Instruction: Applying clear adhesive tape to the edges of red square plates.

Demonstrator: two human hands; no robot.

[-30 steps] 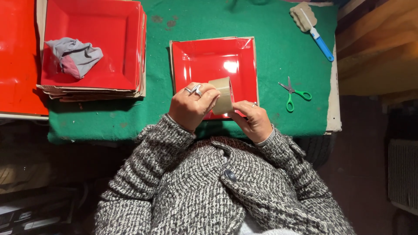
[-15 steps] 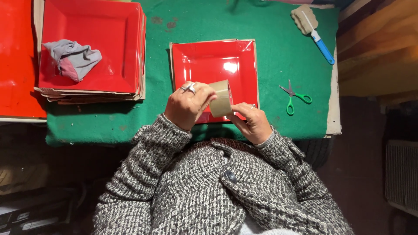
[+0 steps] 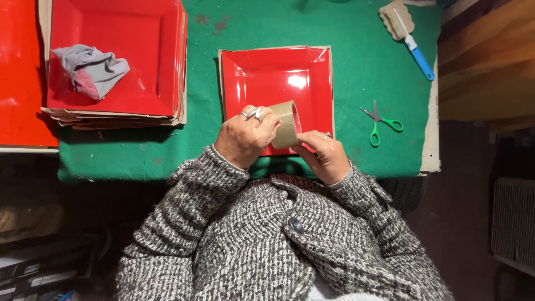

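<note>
My left hand [image 3: 244,136] grips a roll of brown packing tape [image 3: 285,124], held on edge over the near rim of a glossy red square tray [image 3: 277,78]. My right hand [image 3: 324,154] rests just right of the roll with its fingertips at the roll's lower side, touching the tape. The tray lies on a piece of cardboard on the green table cover [image 3: 356,39]. Both hands wear rings, and grey tweed sleeves cover my arms.
A stack of red trays on cardboard [image 3: 120,67] sits at the left with a grey rag [image 3: 89,69] inside the top one. Green-handled scissors [image 3: 382,122] lie right of the tray. A blue-handled brush [image 3: 409,33] lies at the far right corner.
The tape roll and both hands have stayed at the tray's near edge, with only a slight shift of the roll in my left hand.
</note>
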